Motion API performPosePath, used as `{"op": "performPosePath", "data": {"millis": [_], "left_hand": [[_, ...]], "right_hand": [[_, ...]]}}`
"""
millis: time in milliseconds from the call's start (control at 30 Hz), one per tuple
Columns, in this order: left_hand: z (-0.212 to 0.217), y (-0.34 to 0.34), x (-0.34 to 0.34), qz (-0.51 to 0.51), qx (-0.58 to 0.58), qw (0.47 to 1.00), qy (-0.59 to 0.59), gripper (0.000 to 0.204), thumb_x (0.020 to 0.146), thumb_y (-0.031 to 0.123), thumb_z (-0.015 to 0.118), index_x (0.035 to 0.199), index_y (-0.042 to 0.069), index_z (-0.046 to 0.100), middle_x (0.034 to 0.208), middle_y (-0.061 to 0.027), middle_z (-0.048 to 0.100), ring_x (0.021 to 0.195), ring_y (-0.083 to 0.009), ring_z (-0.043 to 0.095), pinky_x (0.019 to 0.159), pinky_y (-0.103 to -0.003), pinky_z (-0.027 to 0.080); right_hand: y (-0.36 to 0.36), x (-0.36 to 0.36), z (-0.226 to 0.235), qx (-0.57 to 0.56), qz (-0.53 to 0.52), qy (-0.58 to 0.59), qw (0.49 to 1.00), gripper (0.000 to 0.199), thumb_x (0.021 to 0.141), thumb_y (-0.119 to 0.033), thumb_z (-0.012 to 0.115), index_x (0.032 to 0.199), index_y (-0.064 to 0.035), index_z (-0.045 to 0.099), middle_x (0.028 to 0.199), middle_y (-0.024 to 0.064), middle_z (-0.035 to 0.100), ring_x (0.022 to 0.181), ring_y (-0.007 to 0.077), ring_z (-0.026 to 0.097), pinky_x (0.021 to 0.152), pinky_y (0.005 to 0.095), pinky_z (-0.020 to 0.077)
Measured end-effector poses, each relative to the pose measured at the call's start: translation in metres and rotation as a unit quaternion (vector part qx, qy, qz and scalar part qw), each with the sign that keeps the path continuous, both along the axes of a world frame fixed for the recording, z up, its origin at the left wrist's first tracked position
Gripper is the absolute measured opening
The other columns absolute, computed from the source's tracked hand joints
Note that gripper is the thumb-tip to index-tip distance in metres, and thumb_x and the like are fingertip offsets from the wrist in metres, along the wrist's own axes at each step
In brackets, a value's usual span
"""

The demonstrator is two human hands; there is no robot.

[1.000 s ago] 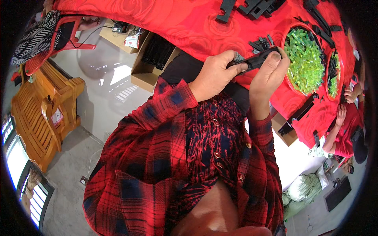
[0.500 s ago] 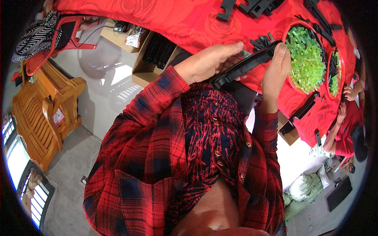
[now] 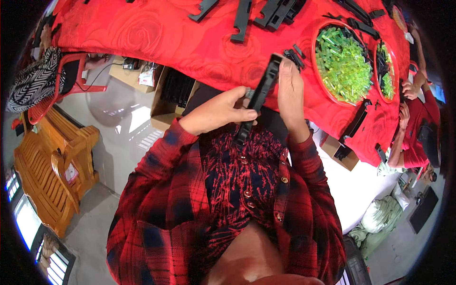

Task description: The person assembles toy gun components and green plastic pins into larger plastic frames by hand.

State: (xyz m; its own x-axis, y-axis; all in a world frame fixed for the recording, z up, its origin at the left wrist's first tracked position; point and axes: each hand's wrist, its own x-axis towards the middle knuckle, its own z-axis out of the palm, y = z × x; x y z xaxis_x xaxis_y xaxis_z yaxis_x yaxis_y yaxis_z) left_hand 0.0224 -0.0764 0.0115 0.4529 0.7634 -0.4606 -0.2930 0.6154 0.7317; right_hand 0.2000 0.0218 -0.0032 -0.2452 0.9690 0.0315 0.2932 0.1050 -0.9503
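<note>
Between my hands, a long black plastic bar-shaped part (image 3: 260,97) with notches along its face is held at a steep tilt above my lap. My left hand (image 3: 221,110) grips its lower half, thumb across the front. My right hand (image 3: 290,90) holds the upper end, fingers stretched up along its side with the thumb near the tip. Just beyond my right hand, small black pieces (image 3: 294,58) lie on the red tablecloth. A red-rimmed tray (image 3: 315,64) of small yellow-green translucent pieces (image 3: 344,66) stands to the right of it.
More long black parts (image 3: 278,13) lie at the table's far side. A second tray (image 3: 392,71) holds green and black pieces. Another person's hand (image 3: 404,114) is at the right table edge. An open cardboard box (image 3: 161,122) with black parts stands left below the table; a wooden bench (image 3: 45,166) is further left.
The black part has swung to a steeper angle and shifted left. My left hand has moved down and closed its thumb over the part; my right hand has moved left with it.
</note>
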Motion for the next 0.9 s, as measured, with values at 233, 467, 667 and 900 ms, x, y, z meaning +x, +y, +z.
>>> {"op": "performPosePath", "data": {"millis": [233,467,667,900], "left_hand": [[-0.010,-0.007,-0.009,0.126,0.041,0.980,0.146,0.036,0.095,0.017,0.070,0.121,0.001,0.051,0.100,-0.0040,0.060,0.095,-0.0120,0.061,0.084,-0.028,0.050],[-0.019,-0.001,0.006,0.132,0.054,0.975,0.170,0.027,0.093,0.020,0.072,0.107,0.002,0.058,0.090,0.0027,0.053,0.085,-0.0070,0.052,0.075,-0.024,0.045],[-0.029,0.013,0.018,0.164,0.114,0.950,0.238,0.028,0.092,0.022,0.072,0.103,0.000,0.058,0.089,-0.0026,0.061,0.083,-0.0091,0.057,0.072,-0.028,0.047],[-0.013,0.031,0.026,0.112,0.141,0.910,0.374,0.035,0.090,0.021,0.073,0.111,-0.003,0.058,0.097,-0.0114,0.065,0.087,-0.0193,0.063,0.078,-0.031,0.049]], "right_hand": [[0.001,0.021,-0.015,0.301,0.039,-0.297,0.906,0.036,0.091,-0.011,0.060,0.126,-0.0051,0.061,0.115,0.0103,0.063,0.104,0.0296,0.059,0.093,0.0424,0.0426],[0.031,0.025,-0.027,0.444,0.171,-0.352,0.806,0.034,0.084,-0.015,0.056,0.115,-0.0050,0.066,0.126,0.0082,0.063,0.121,0.0263,0.057,0.103,0.0423,0.0427],[0.045,0.033,-0.023,0.421,0.124,-0.288,0.851,0.031,0.083,-0.009,0.061,0.114,-0.0031,0.067,0.112,0.0090,0.067,0.110,0.0254,0.061,0.095,0.0407,0.0456],[0.091,0.091,-0.010,0.371,-0.077,-0.327,0.866,0.027,0.085,-0.005,0.067,0.111,-0.0108,0.069,0.100,0.0076,0.068,0.095,0.0248,0.060,0.082,0.0398,0.0440]]}}
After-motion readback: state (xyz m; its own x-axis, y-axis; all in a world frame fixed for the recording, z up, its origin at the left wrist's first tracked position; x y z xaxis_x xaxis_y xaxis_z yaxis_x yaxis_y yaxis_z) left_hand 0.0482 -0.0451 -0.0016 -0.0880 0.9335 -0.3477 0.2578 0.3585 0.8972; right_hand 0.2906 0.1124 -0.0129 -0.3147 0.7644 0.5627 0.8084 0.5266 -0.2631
